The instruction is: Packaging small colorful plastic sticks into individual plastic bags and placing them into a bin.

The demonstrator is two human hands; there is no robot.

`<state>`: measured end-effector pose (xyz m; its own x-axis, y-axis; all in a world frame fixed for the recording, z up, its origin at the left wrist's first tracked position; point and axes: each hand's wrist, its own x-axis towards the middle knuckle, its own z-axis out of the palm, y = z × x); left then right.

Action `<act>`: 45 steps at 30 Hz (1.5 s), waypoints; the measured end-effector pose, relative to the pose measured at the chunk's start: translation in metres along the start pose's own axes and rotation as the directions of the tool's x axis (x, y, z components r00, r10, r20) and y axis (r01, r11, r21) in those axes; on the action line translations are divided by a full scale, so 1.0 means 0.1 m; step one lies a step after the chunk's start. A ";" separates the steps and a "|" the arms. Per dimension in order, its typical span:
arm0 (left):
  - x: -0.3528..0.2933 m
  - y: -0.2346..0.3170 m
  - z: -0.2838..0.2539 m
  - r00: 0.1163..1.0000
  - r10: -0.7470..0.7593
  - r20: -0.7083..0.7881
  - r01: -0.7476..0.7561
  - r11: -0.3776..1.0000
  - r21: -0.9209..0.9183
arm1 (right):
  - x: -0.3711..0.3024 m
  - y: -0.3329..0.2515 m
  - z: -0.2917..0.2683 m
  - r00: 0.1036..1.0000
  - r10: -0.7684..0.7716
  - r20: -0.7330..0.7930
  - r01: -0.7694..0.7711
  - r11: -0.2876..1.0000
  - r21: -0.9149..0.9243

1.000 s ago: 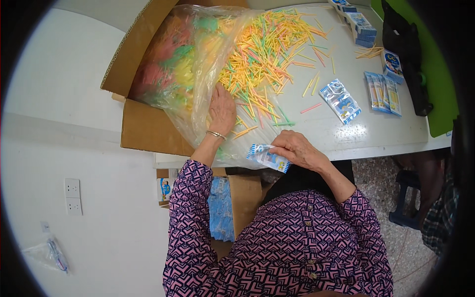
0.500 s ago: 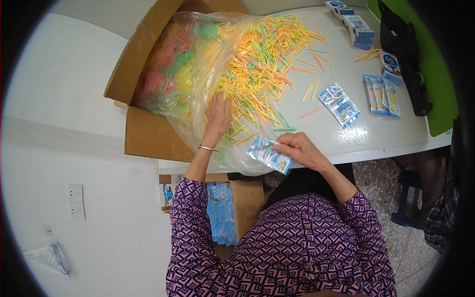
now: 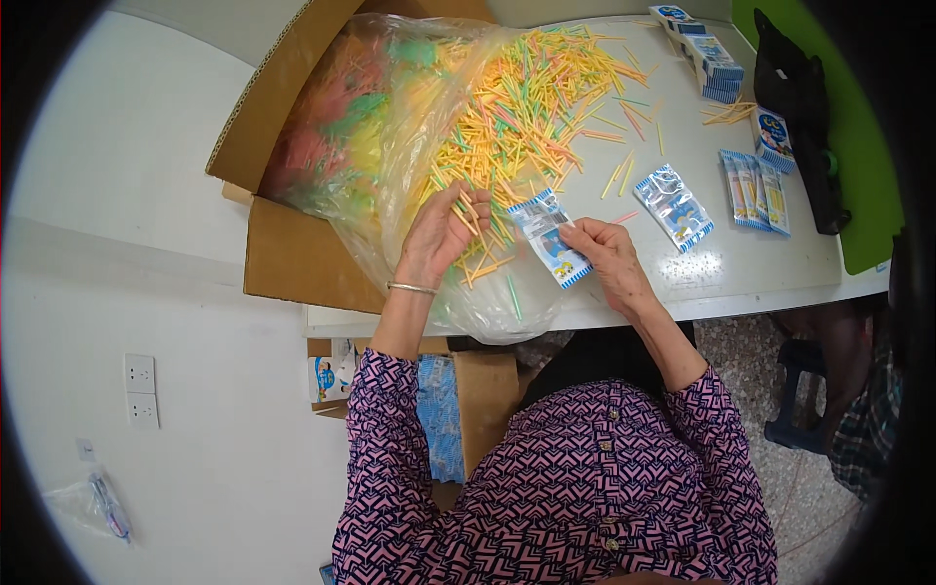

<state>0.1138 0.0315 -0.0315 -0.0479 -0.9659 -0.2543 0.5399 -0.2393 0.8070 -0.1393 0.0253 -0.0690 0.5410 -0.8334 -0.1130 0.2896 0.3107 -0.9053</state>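
The left hand had come off the flat of the clear plastic bag and curled its fingers around a small bunch of the coloured sticks at the near edge of the heap, so its grip was now partly closed on a few yellow and orange ones rather than spread open as it was a second before. The right hand had lifted the small blue-and-silver packet from down near the surface edge up to just beside the left hand, pinched between thumb and fingertips with its open end turned toward the sticks; half a second earlier the two hands were further apart. Judged from that, the work looked to be at the point of loading a gathered bunch into the packet, with the gathering about done and the filling not yet begun. The packet was held just above the white surface, at the front lip of the bag, touching the fingers of the right hand only. The heap of sticks spilled out of the bag, which lay in an open cardboard box, much as in the earlier frames. More packets lay loose to the right and a stacked row sat at the far corner, unmoved. A black bag rested on a green mat at the right edge.
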 end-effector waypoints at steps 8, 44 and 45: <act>-0.06 -0.08 0.10 0.969 0.171 -0.179 -0.095 0.926 0.366 | -0.02 0.01 -0.09 0.997 -0.049 -0.061 0.054 0.995 0.080; 0.02 -0.05 -0.25 0.908 0.235 0.348 -0.103 -0.679 0.727 | -0.29 0.36 0.22 0.739 -0.218 0.637 0.629 0.561 -0.538; 0.06 -0.07 -0.23 0.904 0.237 0.355 -0.082 -0.719 0.690 | -0.29 0.36 0.21 0.738 -0.219 0.638 0.630 0.561 -0.537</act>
<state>0.1295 0.0300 -0.0511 -0.2134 -0.9653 0.1504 -0.9642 0.1833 -0.1918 -0.1275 0.0701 -0.0897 0.8399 -0.3918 0.3756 0.0792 -0.5962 -0.7989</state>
